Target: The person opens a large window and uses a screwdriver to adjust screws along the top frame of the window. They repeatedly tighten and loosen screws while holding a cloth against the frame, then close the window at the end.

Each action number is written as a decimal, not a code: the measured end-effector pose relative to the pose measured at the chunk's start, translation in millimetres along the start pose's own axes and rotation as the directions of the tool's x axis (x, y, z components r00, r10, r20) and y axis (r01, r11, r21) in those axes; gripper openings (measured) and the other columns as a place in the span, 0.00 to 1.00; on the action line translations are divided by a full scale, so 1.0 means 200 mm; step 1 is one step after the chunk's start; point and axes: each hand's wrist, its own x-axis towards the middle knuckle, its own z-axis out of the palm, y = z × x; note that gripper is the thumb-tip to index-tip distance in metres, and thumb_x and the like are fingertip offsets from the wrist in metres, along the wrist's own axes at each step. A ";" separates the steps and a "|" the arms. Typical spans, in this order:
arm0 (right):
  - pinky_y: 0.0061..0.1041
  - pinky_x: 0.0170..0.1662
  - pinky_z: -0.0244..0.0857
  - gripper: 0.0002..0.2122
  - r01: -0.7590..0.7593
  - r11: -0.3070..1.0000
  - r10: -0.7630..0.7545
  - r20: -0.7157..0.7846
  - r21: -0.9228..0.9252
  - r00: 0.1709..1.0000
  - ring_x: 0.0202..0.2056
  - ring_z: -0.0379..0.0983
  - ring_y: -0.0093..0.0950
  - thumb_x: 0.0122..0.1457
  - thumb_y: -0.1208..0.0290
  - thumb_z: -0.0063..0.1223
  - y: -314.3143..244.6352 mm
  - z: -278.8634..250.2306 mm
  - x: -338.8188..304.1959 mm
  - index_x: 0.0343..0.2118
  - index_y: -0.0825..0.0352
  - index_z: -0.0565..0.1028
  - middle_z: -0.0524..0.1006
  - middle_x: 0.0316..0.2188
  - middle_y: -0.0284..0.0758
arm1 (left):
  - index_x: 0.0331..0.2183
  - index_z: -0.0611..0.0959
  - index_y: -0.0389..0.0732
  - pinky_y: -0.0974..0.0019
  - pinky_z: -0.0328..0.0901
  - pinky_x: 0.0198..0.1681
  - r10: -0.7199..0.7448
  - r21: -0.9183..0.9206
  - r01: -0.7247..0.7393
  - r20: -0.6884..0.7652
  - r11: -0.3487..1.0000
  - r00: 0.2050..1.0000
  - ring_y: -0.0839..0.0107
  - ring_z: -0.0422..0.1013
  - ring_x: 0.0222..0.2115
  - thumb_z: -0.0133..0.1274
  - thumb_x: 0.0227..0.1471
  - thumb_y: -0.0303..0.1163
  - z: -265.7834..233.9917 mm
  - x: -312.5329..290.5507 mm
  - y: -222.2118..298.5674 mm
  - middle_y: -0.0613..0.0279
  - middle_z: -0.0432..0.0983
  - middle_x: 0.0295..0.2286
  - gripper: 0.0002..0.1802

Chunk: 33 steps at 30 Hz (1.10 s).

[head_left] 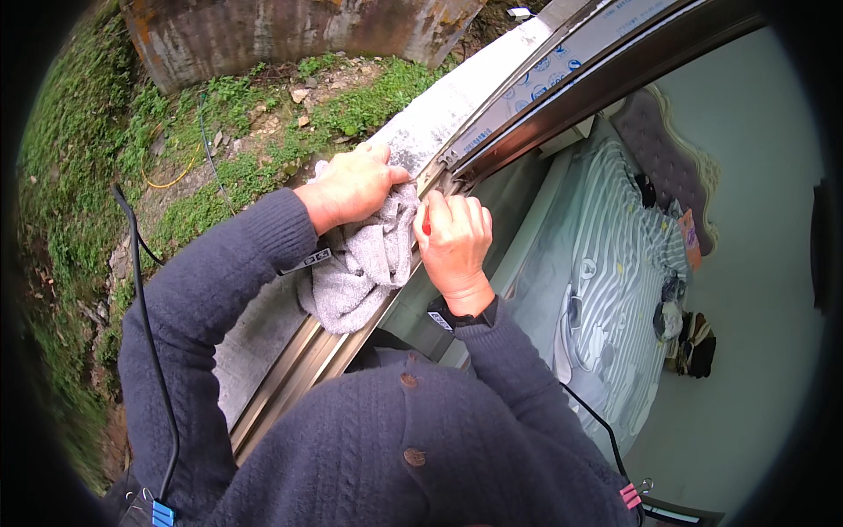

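A grey towel-like cloth [360,272] lies bunched over the window sill track [290,369]. My left hand [356,186] is closed on the upper part of this cloth, its fingers curled and partly hidden. One of its fingertips reaches the lower corner of the sliding window sash [518,105]. My right hand [457,241] is closed beside that corner, just right of the cloth. A small red part of a slim tool [427,220] shows between its thumb and fingers; the rest of the tool is hidden in the grip.
Outside on the left, a pale concrete ledge [430,110] borders a weedy slope [263,167] below a stained wall [290,39]. Inside on the right stands a bed with striped bedding [615,290] and a tufted headboard [659,140]. Dark cords [145,299] hang beside my arms.
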 end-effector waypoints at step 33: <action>0.34 0.34 0.65 0.08 0.059 0.998 -0.059 0.038 0.009 0.998 0.29 0.70 0.36 0.46 0.74 0.61 -0.01 -0.09 0.01 0.32 0.66 0.77 0.73 0.24 0.36 | 0.48 0.83 0.57 0.54 0.68 0.46 0.018 0.026 -0.017 -0.042 1.000 0.999 0.54 0.68 0.46 0.48 0.53 0.33 0.02 -0.02 0.00 0.52 0.70 0.41 0.20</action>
